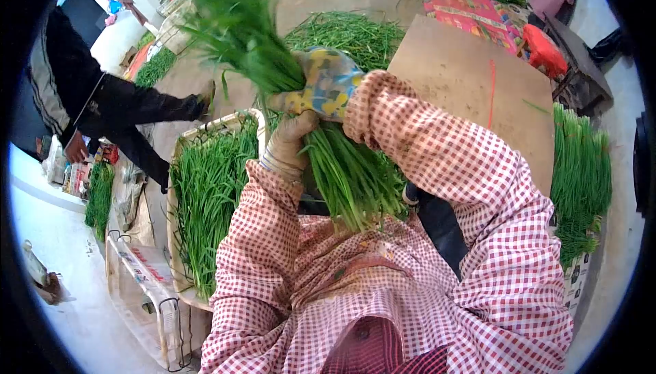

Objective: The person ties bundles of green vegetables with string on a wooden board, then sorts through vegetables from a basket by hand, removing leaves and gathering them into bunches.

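Head view, checked smock point(369, 264): nearest us, its sleeves running forward to both our hands.
Bunch's lower end: chive-like greens point(345, 176) slant down toward our lap, to the right of our left wrist.
Left hand point(290, 143): in a pale glove banded at the wrist, on the lap side of our right hand and touching the bunch; its thumb lies against the stalks, but the other fingers are too hidden for us to tell how far it is closed.
Right hand point(329, 83): in a yellow-and-blue patterned glove, closed around the bunch's middle from the right, with no gap we can see.
Bunch's long axis: crosses between lap and floor on a diagonal, from near right to far left, through the grip; both hands are at it, our left being nearer the lap end.
Bunch's upper end: points away from us and leftward, its leaves blurred and fanned.
Cream crate point(262, 131): left of our left hand, with loose greens in it.
Brown board point(471, 87): right of our right glove, beside stacked bundles point(581, 162).
Green heap point(348, 35): on the floor beyond our hands.
Another person point(119, 104): farther left, dark-clothed.
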Motion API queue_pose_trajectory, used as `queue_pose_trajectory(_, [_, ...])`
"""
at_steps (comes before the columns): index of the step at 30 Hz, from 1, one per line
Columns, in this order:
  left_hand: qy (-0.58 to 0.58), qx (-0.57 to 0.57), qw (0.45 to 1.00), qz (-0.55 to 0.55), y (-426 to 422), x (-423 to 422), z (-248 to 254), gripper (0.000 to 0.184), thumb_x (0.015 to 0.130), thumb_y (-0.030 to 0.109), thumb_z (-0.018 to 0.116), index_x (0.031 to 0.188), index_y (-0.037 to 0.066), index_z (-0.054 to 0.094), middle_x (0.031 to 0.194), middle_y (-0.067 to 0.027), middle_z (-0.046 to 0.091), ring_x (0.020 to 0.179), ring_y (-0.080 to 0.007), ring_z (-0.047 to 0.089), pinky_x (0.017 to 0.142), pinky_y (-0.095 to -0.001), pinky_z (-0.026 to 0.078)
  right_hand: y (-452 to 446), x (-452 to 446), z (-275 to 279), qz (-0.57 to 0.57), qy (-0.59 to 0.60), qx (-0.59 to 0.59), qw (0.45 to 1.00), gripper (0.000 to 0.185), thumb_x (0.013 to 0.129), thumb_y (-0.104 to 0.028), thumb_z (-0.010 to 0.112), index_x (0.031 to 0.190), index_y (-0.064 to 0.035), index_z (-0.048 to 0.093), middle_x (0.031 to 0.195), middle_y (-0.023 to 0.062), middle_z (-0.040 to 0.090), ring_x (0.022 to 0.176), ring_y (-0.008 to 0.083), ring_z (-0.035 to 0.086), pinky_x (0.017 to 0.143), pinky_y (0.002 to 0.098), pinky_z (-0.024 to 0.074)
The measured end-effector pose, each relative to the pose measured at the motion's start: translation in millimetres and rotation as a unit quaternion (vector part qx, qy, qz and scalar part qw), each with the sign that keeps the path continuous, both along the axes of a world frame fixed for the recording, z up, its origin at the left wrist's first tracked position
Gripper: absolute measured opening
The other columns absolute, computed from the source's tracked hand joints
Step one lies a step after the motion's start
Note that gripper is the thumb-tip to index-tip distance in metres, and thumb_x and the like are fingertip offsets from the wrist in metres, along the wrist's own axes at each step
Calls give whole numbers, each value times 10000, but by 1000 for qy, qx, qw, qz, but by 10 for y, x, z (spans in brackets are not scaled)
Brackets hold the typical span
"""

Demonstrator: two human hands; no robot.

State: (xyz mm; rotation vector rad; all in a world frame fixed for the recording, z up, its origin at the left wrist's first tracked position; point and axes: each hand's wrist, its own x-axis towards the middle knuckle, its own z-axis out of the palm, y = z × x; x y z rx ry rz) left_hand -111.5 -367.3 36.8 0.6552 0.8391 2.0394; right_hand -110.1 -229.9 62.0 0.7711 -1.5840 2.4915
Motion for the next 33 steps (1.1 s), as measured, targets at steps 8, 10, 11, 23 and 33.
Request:
queue_pose_trajectory(8, [-154,128,975,94,-389,-145,-111,513,769,69,667,1250,53,488,970,-53,657,840,-218,640,876,-433,506,657,801,201,-119,-212,303,921,617,912,-494,519,1353,-69,445,1177,124,573,1054,203,566,861,322,492])
queue_pose_trajectory(10, [-141,126,973,130,-461,-188,-129,423,827,133,638,1219,41,507,969,-53,622,872,-186,600,860,-375,491,794,770,-400,-95,-215,283,930,612,891,-455,571,1327,-39,467,1102,125,612,1005,203,587,835,324,494])
queue_pose_trajectory(11, [-117,110,975,155,-465,-207,-132,425,822,136,643,1214,41,511,955,-48,624,872,-182,600,860,-369,492,815,723,-714,-75,-210,290,931,607,895,-431,573,1342,-41,441,1153,127,609,1016,215,592,842,343,492])
queue_pose_trajectory(23, [-165,-3,964,211,-295,-175,-261,315,782,99,648,1084,49,575,867,-84,637,814,-234,628,787,-396,536,-200,1073,-712,-420,98,298,852,176,830,-152,662,974,-65,611,1118,149,603,1072,356,552,901,423,456])
queue_pose_trajectory(33, [-105,-89,951,276,-266,-377,-7,113,770,130,639,829,39,609,759,-109,636,695,-253,610,703,-385,537,-47,1472,-616,-327,84,373,864,167,942,-194,538,992,-35,535,651,80,502,556,210,517,509,330,417])
